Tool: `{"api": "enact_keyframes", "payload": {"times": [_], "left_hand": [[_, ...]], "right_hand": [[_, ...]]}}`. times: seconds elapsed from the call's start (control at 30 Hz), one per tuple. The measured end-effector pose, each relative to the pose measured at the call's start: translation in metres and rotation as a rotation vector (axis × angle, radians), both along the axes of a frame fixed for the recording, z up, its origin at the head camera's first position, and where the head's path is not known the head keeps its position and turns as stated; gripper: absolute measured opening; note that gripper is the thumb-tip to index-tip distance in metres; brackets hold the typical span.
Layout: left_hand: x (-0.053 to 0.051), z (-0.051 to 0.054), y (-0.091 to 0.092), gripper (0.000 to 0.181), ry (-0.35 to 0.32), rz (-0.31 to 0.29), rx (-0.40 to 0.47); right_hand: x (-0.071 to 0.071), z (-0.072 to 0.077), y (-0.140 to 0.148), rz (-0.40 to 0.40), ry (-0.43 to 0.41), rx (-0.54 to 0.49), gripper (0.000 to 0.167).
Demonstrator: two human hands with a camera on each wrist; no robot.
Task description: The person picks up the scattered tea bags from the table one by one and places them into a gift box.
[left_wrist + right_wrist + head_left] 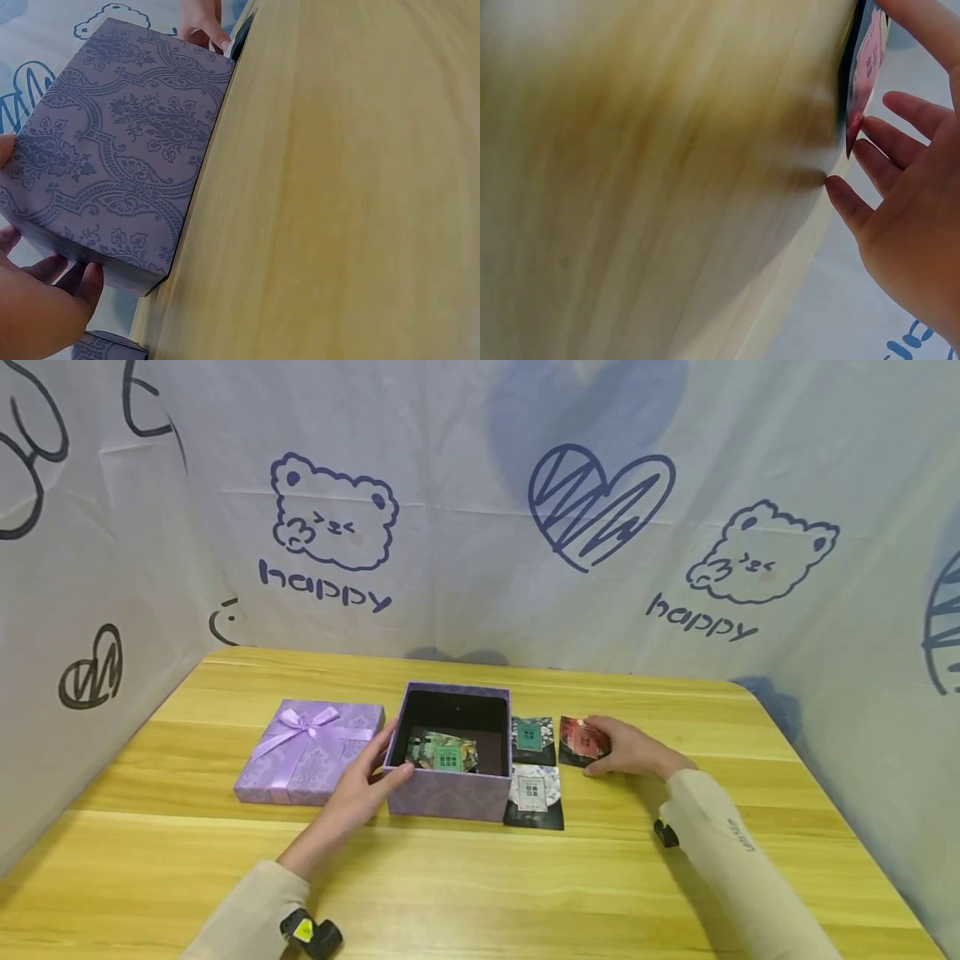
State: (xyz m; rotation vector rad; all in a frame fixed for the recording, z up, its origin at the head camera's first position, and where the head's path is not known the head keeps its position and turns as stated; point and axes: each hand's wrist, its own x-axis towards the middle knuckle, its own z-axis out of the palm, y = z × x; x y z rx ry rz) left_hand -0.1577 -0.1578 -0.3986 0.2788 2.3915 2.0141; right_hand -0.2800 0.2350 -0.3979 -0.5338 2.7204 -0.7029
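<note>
My left hand (358, 787) holds the near left corner of an open purple gift box (450, 797), the thumb on its front rim and the fingers along its left side. Inside the box, against its dark lining, a green printed sachet (448, 755) shows. Right of the box, my right hand (636, 750) grips a red sachet (583, 741) by its edges, fingers at the far edge and thumb at the near one. In the right wrist view that sachet (866, 67) is seen nearly edge-on. A teal-labelled sachet (532, 737) and a white-and-black one (535, 795) lie beside the box.
The purple lid (300, 758), tied with a lilac ribbon bow, lies left of the box. All stand on a yellow wood-grain table (480, 881). White fabric (465, 543) printed with bears and hearts hangs behind the table and along its sides.
</note>
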Motion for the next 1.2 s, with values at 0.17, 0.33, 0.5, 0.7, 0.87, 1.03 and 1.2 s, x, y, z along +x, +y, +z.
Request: {"api": "enact_keyframes", "payload": {"times": [0.17, 0.33, 0.5, 0.7, 0.87, 1.03, 1.2], "left_hand": [[-0.001, -0.001, 0.000, 0.069, 0.009, 0.001, -0.005], [-0.002, -0.002, -0.001, 0.069, 0.019, -0.001, -0.006], [-0.001, -0.002, -0.001, 0.069, 0.016, -0.001, -0.001], [-0.002, -0.002, -0.001, 0.069, 0.017, -0.004, 0.006], [-0.001, -0.002, -0.001, 0.069, 0.011, -0.013, 0.007], [-0.002, -0.002, -0.001, 0.069, 0.014, -0.011, 0.005], [-0.002, -0.003, -0.001, 0.069, 0.019, -0.012, 0.013]], "right_hand": [[-0.002, -0.003, 0.002, -0.031, -0.036, -0.005, 0.095], [-0.003, -0.002, 0.002, -0.027, -0.036, -0.001, 0.093], [-0.002, -0.003, 0.003, -0.011, -0.011, -0.004, 0.090], [0.000, -0.003, 0.005, 0.021, 0.046, 0.002, 0.088], [0.005, -0.001, 0.005, 0.042, 0.095, 0.009, 0.085], [0.009, 0.001, 0.005, 0.043, 0.138, 0.028, 0.081], [0.012, 0.004, 0.005, 0.040, 0.149, 0.036, 0.079]]}}
